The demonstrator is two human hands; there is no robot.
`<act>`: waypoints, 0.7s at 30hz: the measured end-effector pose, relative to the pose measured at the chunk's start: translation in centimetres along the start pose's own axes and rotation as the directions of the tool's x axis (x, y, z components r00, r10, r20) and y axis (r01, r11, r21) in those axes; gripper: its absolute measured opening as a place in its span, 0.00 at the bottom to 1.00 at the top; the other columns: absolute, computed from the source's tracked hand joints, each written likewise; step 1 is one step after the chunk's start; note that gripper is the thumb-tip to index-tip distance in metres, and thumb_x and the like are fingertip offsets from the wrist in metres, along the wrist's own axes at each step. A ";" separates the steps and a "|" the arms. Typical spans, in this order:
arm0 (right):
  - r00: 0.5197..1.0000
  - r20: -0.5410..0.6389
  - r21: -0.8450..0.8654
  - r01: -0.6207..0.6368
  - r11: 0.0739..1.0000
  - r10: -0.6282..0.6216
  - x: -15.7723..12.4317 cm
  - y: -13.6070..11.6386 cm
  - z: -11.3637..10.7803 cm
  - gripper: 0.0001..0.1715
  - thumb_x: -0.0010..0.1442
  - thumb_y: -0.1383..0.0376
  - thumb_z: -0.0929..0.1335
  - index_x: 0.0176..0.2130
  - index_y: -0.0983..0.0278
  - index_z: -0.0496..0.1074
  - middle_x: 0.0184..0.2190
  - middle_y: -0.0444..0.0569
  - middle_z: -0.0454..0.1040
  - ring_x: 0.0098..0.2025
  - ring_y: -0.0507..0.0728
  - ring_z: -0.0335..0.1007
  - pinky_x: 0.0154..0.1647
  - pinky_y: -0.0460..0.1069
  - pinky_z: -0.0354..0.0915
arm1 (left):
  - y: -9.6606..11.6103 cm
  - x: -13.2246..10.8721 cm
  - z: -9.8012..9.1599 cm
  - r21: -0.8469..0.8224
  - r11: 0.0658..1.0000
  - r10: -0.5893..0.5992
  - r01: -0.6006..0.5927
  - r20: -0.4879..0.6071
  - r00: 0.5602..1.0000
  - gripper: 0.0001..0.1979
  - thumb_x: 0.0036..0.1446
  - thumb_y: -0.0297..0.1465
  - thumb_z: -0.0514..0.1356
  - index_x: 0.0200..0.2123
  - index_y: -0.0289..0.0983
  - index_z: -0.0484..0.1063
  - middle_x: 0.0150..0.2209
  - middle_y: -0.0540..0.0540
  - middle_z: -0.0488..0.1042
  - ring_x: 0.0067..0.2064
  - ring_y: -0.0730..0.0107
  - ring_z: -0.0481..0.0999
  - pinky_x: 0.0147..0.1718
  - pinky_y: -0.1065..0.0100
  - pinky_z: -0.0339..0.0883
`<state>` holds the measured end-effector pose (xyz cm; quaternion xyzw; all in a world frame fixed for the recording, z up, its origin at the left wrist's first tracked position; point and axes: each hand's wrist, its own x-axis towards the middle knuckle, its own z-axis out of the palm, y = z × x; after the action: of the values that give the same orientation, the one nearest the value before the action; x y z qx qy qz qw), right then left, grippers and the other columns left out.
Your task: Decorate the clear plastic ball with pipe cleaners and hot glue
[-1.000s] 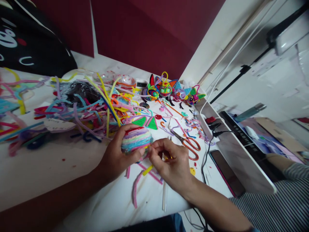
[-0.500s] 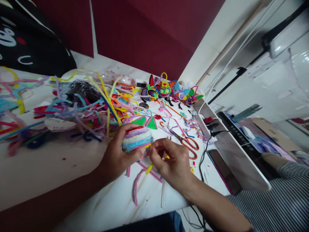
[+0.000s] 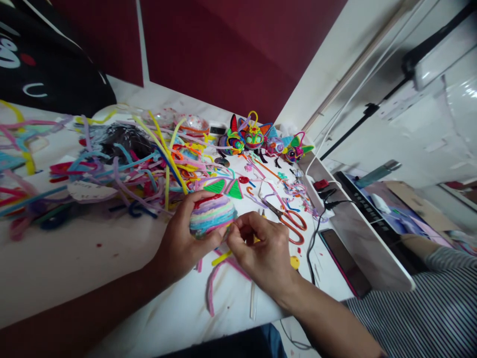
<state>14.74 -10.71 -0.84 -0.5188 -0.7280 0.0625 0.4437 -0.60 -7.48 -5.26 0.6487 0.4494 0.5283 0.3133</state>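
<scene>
A ball (image 3: 212, 214) wrapped in rows of fuzzy pipe cleaner, striped red, lilac, white, green, blue and pink, rests in my left hand (image 3: 181, 246). The thumb lies along its lower side and the fingers curl over the far side. At the ball's right lower edge, my right hand (image 3: 263, 251) pinches a yellow pipe cleaner against it. A loose yellow end (image 3: 222, 257) sticks out to the left below the fingertips. Behind the ball lie two green ridged triangles (image 3: 234, 189). Orange-handled scissors (image 3: 292, 223) lie right of my right hand.
A tangled pile of pipe cleaners (image 3: 149, 169) spreads across the left. Several decorated balls with ears (image 3: 254, 139) stand at the back. A phone (image 3: 346, 263), black cable (image 3: 313, 253) and low partition (image 3: 367, 236) are at right. Beyond it sits a person in a striped top (image 3: 421, 303).
My right hand has shifted slightly left and up. The loose yellow end has swung left and lies flatter. The ball stays in my left hand, almost unmoved.
</scene>
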 end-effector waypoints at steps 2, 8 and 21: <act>0.999 -0.003 0.005 -0.033 0.999 0.033 0.0 -0.2 0.1 0.07 0.55 0.71 0.67 0.25 0.65 0.70 0.17 0.38 0.68 0.17 0.45 0.60 0.19 0.42 0.57 | 0.1 0.0 0.0 -0.014 1.000 -0.006 0.006 -0.005 1.000 0.23 0.51 0.35 0.63 0.51 0.40 0.67 0.50 0.44 0.74 0.52 0.56 0.76 0.53 0.58 0.72; 0.986 0.007 0.091 -0.166 0.982 0.167 0.0 -0.7 0.4 0.08 0.54 0.70 0.67 0.24 0.63 0.69 0.16 0.37 0.68 0.16 0.46 0.60 0.18 0.42 0.56 | 0.1 0.1 0.0 -0.047 0.998 -0.032 0.032 0.003 0.999 0.24 0.49 0.34 0.64 0.51 0.41 0.66 0.52 0.44 0.74 0.54 0.55 0.75 0.54 0.57 0.70; 0.998 -0.061 0.066 -0.002 0.998 0.006 -1.8 -0.1 -0.8 0.03 0.63 0.71 0.68 0.38 0.66 0.74 0.24 0.43 0.74 0.23 0.49 0.69 0.25 0.45 0.66 | 0.1 0.3 -0.2 -0.125 0.974 -0.184 0.189 0.048 0.982 0.25 0.49 0.38 0.65 0.51 0.42 0.66 0.51 0.45 0.74 0.50 0.56 0.76 0.48 0.60 0.72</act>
<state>15.33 -12.48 -1.34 -0.5069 -0.7107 0.0717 0.4825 -0.73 -7.27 -4.98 0.5915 0.4677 0.5127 0.4106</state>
